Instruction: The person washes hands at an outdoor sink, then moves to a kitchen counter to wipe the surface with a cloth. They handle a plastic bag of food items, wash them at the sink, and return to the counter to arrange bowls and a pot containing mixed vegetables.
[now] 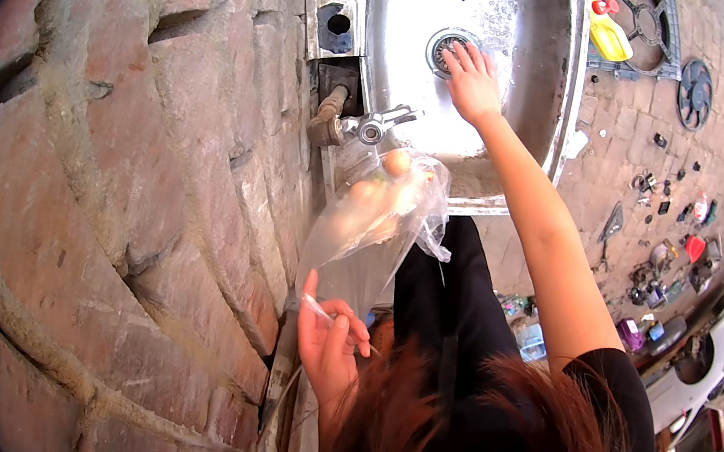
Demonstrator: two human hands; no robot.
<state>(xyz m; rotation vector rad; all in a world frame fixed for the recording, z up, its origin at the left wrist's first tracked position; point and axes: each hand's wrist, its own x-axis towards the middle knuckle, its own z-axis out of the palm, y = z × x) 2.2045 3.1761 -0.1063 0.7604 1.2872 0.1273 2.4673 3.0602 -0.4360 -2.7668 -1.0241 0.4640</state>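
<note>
Drain-tending step, seemingly: right hand [475, 91], fingers loosely spread, at sink drain [434, 48], upper centre; left hand [332, 344] pinches clear plastic bag [353, 267], centre; next calls for steady bag grip.

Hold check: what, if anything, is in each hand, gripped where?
Left hand: clear plastic bag, held by its near edge. Right hand: no held object visible; it is at the sink drain.
</note>
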